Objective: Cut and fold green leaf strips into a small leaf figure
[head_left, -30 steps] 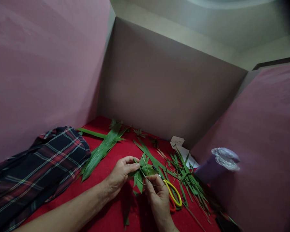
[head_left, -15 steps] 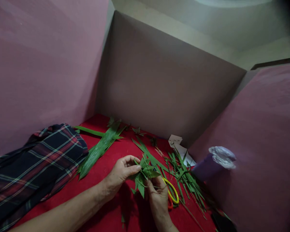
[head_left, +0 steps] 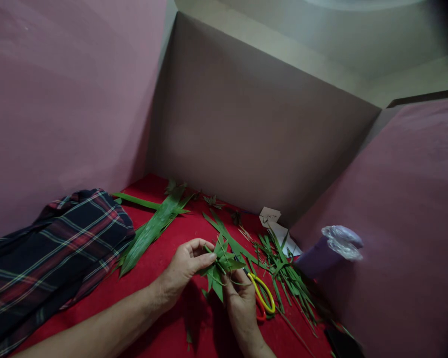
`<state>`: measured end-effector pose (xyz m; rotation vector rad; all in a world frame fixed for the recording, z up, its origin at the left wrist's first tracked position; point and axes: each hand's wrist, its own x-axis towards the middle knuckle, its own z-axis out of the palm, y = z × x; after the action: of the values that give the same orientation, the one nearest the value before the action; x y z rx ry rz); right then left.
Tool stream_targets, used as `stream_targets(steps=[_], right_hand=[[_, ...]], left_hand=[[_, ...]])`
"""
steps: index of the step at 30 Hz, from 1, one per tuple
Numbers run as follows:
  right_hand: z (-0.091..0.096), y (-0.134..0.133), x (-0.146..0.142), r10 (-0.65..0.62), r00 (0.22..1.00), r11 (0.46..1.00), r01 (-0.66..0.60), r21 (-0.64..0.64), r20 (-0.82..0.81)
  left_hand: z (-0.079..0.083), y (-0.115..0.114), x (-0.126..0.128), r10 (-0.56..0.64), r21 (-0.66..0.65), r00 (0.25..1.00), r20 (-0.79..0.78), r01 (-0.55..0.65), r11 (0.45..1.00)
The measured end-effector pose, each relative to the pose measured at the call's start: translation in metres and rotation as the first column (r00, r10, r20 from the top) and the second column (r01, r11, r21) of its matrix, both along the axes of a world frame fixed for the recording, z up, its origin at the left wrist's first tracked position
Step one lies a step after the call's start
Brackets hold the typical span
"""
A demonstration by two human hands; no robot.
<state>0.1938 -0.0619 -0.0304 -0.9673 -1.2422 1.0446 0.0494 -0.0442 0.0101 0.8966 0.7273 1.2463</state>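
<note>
Between my hands, over the red cloth, is a small star-shaped piece of folded green leaf (head_left: 221, 263) with pointed tips. My left hand (head_left: 188, 266) pinches its left side between thumb and fingers. From below right, my right hand (head_left: 241, 296) has thumb and fingers closed at the lower edge of the leaf star, where a thin strip loops out. Just beyond my right hand lie scissors with yellow and red handles (head_left: 266, 293), their blades partly covered by the hand and leaves.
Long broad leaves (head_left: 153, 231) lie at the back left beside a plaid garment (head_left: 74, 238). Cut leaf strips (head_left: 289, 278) are heaped on the right, near white papers (head_left: 283, 238) and a purple object with clear plastic on top (head_left: 326, 253). Walls enclose the red cloth (head_left: 164, 318).
The leaf star and both hands have shifted very slightly left in view, along with the whole scene. A bit more of the scissors shows beside my right hand. Both hands keep their hold.
</note>
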Motion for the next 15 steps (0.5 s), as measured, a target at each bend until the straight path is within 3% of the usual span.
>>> stream_targets(steps=[4,15], right_hand=[[-0.0088,0.0032,0.0027,-0.031,1.000,0.999,0.031,-0.014,-0.003],[-0.0053,0.0011,0.0037,-0.059,0.997,0.998,0.059,-0.004,0.039]], left_hand=[[0.0032,-0.0009,-0.0006,0.009,-0.005,1.000,0.004,-0.009,1.000],[0.0005,0.0003,-0.0011,0.008,0.036,1.000,0.002,-0.008,0.999]])
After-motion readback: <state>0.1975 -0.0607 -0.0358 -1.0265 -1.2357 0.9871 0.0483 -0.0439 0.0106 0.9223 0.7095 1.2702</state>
